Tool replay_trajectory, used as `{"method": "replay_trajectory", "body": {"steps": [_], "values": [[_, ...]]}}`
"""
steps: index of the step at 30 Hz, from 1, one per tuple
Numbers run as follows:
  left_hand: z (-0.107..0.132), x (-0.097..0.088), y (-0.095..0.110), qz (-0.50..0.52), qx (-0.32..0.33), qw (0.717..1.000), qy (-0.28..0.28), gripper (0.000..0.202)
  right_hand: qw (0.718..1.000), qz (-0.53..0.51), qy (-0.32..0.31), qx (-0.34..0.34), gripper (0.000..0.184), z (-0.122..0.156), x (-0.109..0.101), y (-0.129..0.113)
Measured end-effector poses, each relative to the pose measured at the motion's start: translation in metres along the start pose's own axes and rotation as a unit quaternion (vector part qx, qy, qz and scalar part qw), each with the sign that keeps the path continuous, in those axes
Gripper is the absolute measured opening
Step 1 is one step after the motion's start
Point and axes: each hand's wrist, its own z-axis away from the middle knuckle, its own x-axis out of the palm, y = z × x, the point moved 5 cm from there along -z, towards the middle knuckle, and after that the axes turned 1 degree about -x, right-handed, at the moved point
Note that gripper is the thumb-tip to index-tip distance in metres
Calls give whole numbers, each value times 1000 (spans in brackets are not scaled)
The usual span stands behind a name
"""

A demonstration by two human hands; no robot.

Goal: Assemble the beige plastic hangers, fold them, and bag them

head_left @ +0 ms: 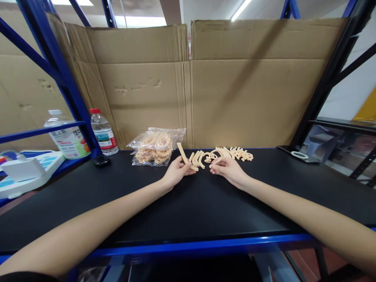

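Observation:
My left hand is closed around a beige curved plastic strip that sticks up and to the left from its fingers. My right hand pinches another beige piece at its fingertips. Both hands rest on the black tabletop, just in front of a row of several beige curved pieces. A clear plastic bag full of the same beige parts lies to the left of the row, behind my left hand.
Cardboard sheets stand along the back. Two water bottles and a small black object sit at the left by a blue rack post. A phone with a white ring lies at the right.

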Motion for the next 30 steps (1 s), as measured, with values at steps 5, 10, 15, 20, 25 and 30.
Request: {"method": "replay_trajectory", "body": {"steps": [5,10,15,20,25,30], "values": [[22,25,4,3,68,996,-65,36,996,-14,-66,65,27,5,6,-5],[29,32,11,-67,102,990,-64,31,973,-38,-169,150,27,16,17,-9],[33,33,13,-71,108,989,-74,28,970,-33,-178,160,30,19,20,-9],[35,33,13,-86,131,985,-73,25,973,-14,-173,155,31,20,22,-10],[36,31,14,-111,144,982,-47,24,985,19,-149,87,31,19,25,-11],[39,33,14,-87,105,990,-35,25,991,50,-115,37,31,20,28,-10]]}}
